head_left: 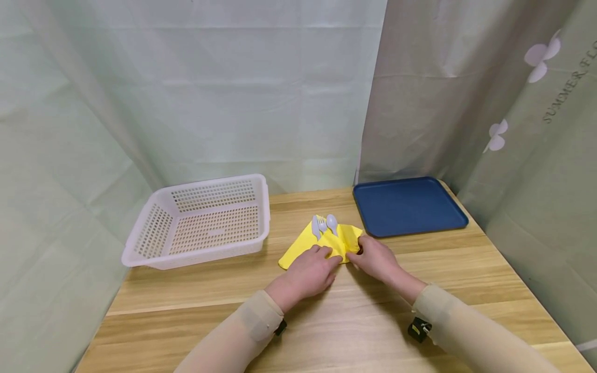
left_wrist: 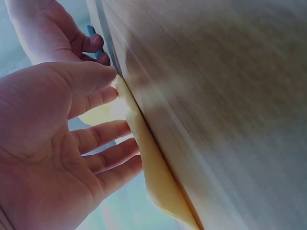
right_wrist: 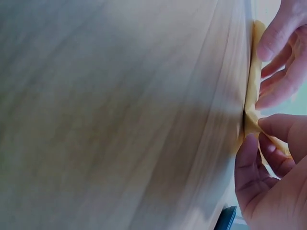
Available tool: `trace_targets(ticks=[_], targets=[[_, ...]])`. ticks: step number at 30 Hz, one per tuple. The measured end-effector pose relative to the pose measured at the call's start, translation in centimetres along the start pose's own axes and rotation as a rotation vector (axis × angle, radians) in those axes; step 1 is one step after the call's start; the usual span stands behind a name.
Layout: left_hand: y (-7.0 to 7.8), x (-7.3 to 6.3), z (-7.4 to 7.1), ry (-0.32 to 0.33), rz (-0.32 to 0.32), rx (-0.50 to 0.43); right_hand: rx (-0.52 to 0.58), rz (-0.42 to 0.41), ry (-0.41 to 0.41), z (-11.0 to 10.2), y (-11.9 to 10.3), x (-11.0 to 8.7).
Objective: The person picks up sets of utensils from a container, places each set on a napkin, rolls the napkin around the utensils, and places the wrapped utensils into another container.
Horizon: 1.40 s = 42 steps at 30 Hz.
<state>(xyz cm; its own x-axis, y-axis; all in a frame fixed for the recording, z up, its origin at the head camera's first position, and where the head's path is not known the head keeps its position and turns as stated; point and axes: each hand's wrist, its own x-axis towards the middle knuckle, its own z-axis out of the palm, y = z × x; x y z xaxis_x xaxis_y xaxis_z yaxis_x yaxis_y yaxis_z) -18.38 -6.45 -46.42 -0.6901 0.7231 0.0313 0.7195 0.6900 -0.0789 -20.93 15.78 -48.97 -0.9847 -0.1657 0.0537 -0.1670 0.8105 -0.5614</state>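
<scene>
Head view: napkin [head_left: 332, 242] lies between basket [head_left: 210, 254] and tray [head_left: 410, 207]

Both hands [head_left: 309, 272] [head_left: 379, 259] touch a yellow cloth [head_left: 331, 242] folded partly over pale cutlery [head_left: 331, 222], between a white basket [head_left: 200, 255] and blue tray [head_left: 410, 206]

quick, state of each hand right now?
Left hand: open, resting on the yellow cloth.
Right hand: closed, pinching the edge of the yellow cloth.
</scene>
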Motion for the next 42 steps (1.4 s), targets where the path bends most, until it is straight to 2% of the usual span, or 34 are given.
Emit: trace_targets(ticks=[2,7,8,9,11,15,16,17,24,29,33,37,41,42], targets=[[0.0,0.0,0.0,-0.005,0.001,0.003,0.011,-0.026,0.011,0.1,0.0,0.0],[0.1,-0.1,-0.2,-0.008,0.003,0.016,0.051,-0.012,-0.016,-0.7,-1.2,-0.3],[0.1,-0.1,-0.2,-0.003,0.004,0.024,0.054,-0.015,-0.014,-0.7,-1.2,-0.3],[0.1,-0.2,-0.2,-0.001,0.003,0.029,0.077,-0.047,-0.005,-0.1,-0.1,0.0],[0.0,-0.1,-0.1,0.002,-0.001,0.038,0.102,-0.042,-0.010,-0.2,0.0,0.1],[0.0,0.1,0.2,-0.001,-0.010,0.052,0.181,0.015,-0.045,-0.3,0.0,0.2],[0.0,0.1,0.3,-0.004,-0.011,0.057,0.176,0.063,-0.061,-0.9,-1.0,0.0],[0.0,0.2,0.4,-0.005,-0.011,0.066,0.181,0.074,-0.066,-0.8,-0.9,0.2],[0.1,0.4,0.7,0.001,-0.015,0.105,0.081,0.113,-0.042,3.2,4.3,3.7],[0.0,0.4,0.7,0.000,-0.015,0.091,0.021,0.128,-0.053,4.2,6.0,4.9],[0.0,0.4,0.6,-0.004,-0.016,0.085,-0.029,0.136,-0.046,4.2,5.7,4.9],[0.0,0.4,0.5,-0.007,-0.022,0.071,-0.055,0.122,-0.023,3.7,4.4,4.0],[0.0,0.4,0.5,-0.010,-0.032,0.055,-0.015,0.092,0.001,2.0,1.7,2.3],[0.0,0.4,0.5,-0.011,-0.034,0.052,-0.004,0.062,0.015,2.0,1.8,2.1]])
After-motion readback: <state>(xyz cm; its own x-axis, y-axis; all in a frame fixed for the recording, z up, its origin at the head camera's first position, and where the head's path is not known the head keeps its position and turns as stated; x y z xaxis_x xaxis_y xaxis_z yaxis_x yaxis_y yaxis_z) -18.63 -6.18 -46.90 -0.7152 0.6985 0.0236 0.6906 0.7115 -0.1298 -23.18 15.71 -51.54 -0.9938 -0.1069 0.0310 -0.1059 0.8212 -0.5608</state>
